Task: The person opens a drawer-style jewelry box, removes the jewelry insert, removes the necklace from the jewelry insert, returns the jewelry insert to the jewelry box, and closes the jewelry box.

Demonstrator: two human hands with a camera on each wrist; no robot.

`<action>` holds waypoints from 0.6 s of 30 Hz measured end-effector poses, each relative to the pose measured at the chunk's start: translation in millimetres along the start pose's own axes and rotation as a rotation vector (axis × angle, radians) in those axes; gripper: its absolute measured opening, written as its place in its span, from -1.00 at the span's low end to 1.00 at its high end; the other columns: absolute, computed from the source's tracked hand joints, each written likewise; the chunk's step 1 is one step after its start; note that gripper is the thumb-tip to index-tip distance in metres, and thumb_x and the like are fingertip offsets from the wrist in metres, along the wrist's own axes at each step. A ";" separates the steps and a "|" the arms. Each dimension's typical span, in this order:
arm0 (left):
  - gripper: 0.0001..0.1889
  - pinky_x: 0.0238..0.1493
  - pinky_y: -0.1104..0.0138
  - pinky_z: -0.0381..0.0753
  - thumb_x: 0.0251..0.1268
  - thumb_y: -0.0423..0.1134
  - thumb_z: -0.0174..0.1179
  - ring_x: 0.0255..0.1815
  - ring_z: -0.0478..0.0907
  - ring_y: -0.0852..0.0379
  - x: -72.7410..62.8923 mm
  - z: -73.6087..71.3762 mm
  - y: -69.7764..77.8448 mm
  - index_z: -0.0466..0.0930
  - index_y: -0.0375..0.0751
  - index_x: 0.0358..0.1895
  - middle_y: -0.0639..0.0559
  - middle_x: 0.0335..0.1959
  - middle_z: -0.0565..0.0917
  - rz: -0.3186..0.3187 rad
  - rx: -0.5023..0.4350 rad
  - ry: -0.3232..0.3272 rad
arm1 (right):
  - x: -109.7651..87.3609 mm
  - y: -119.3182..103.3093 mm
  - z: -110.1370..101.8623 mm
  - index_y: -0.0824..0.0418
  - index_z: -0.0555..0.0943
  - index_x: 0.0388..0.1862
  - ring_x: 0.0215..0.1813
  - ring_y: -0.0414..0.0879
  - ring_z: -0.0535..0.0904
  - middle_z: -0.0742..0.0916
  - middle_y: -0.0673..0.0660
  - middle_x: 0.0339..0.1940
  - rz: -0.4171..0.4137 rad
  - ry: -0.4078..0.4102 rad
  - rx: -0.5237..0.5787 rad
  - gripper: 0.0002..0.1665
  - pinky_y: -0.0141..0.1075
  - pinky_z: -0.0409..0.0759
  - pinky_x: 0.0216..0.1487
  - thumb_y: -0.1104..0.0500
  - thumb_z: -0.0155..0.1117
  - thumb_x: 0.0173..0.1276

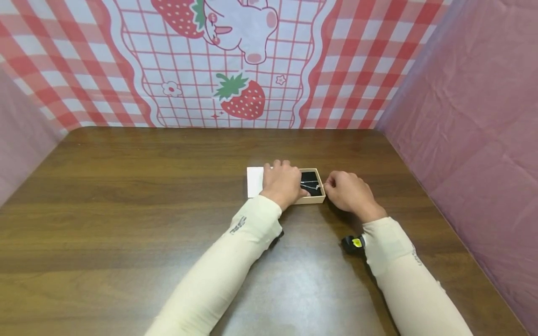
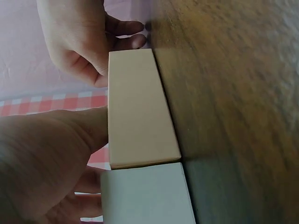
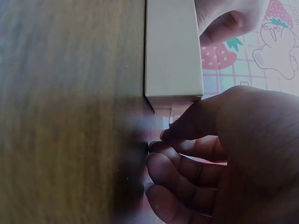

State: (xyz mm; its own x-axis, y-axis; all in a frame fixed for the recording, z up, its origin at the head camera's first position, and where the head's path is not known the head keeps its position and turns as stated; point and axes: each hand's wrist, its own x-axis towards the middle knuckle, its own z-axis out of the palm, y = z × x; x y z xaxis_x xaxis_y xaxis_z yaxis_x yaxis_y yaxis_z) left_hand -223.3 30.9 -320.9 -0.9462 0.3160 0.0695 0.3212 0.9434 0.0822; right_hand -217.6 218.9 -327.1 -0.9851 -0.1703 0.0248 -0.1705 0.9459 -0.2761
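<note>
A small jewelry box lies on the table, its cream drawer (image 1: 312,200) slid out of a white sleeve (image 1: 254,182). Inside the drawer, a fine silver necklace (image 1: 310,182) rests on a black insert (image 1: 310,176). My left hand (image 1: 282,183) grips the box from above, fingers reaching over the far side and the thumb at the drawer. It hides much of the sleeve. At the drawer's right end my right hand (image 1: 349,190) pinches a small pull tab (image 3: 171,115) between thumb and forefinger; its other fingers are curled beneath.
The brown wooden table (image 1: 126,210) surrounds the box. Behind it hangs a red-and-white checked cloth (image 1: 353,56) with strawberry prints, and a pink cloth (image 1: 483,116) borders the right side. A black wrist camera (image 1: 352,243) sits under the right sleeve cuff.
</note>
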 end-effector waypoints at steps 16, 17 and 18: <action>-0.44 0.13 0.05 0.38 0.12 0.33 0.34 0.06 0.48 -0.02 0.7 2.2 0.7 0.75 -0.01 0.00 -0.01 0.01 0.64 0.026 0.009 0.012 | -0.1 0.7 1.0 0.15 0.64 -0.28 -0.29 0.08 0.61 0.71 0.11 -0.32 -0.006 0.014 0.001 -0.82 0.05 0.52 -0.29 0.14 0.10 0.37; -0.45 0.13 0.05 0.38 0.12 0.32 0.35 0.05 0.49 -0.02 0.7 2.4 0.5 0.75 -0.02 -0.01 -0.02 0.01 0.64 0.029 0.004 0.016 | -0.2 0.9 1.1 0.15 0.65 -0.28 -0.28 0.08 0.61 0.71 0.11 -0.32 -0.007 0.016 0.001 -0.81 0.05 0.52 -0.29 0.14 0.10 0.37; -0.45 0.14 0.05 0.38 0.13 0.32 0.35 0.06 0.49 -0.02 0.8 2.7 0.4 0.75 -0.02 -0.01 -0.01 0.00 0.64 0.031 0.000 0.018 | -0.3 0.9 1.1 0.15 0.65 -0.28 -0.28 0.08 0.61 0.71 0.11 -0.32 -0.009 0.017 0.001 -0.81 0.05 0.52 -0.29 0.14 0.10 0.37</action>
State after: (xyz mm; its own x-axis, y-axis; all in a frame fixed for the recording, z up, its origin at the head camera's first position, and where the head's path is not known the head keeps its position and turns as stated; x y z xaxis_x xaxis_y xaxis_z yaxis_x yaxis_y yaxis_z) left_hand -224.1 31.8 -323.5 -0.9348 0.3435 0.0904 0.3505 0.9332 0.0794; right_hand -217.4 219.5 -328.5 -0.9838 -0.1737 0.0438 -0.1790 0.9440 -0.2771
